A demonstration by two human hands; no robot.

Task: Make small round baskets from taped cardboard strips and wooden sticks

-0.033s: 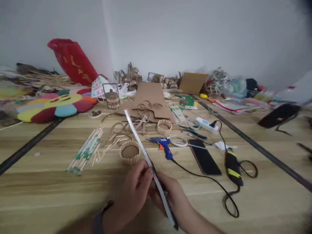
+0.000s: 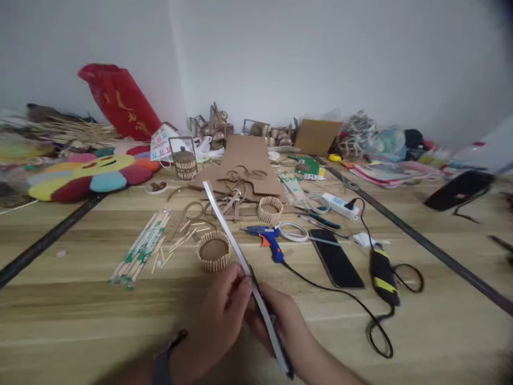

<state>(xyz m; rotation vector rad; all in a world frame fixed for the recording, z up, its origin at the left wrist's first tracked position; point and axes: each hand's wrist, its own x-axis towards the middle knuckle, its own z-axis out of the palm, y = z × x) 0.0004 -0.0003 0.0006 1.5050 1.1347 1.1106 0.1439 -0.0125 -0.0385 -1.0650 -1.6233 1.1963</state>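
Note:
A long pale strip (image 2: 225,227) slants up and away from my hands, its far end over the brown paper strips (image 2: 236,200). My left hand (image 2: 222,310) pinches it between thumb and fingers near its middle. Below the strip, my right hand (image 2: 290,323) is wrapped around a slim dark tool (image 2: 284,353) whose kind is mostly hidden. Just beyond my left hand sits a round stick-walled ring (image 2: 214,264) with a brown base. A blue glue gun (image 2: 273,246) lies to the right of the strip, and a second stick ring (image 2: 270,210) stands farther back.
Packets of thin sticks (image 2: 140,248) lie at left, near a flower cushion (image 2: 104,171). A phone (image 2: 336,259), a black-and-yellow tool (image 2: 383,275) with its cord and a power strip (image 2: 340,206) are at right. Cardboard (image 2: 246,152) and small stick-built models (image 2: 185,163) stand farther back.

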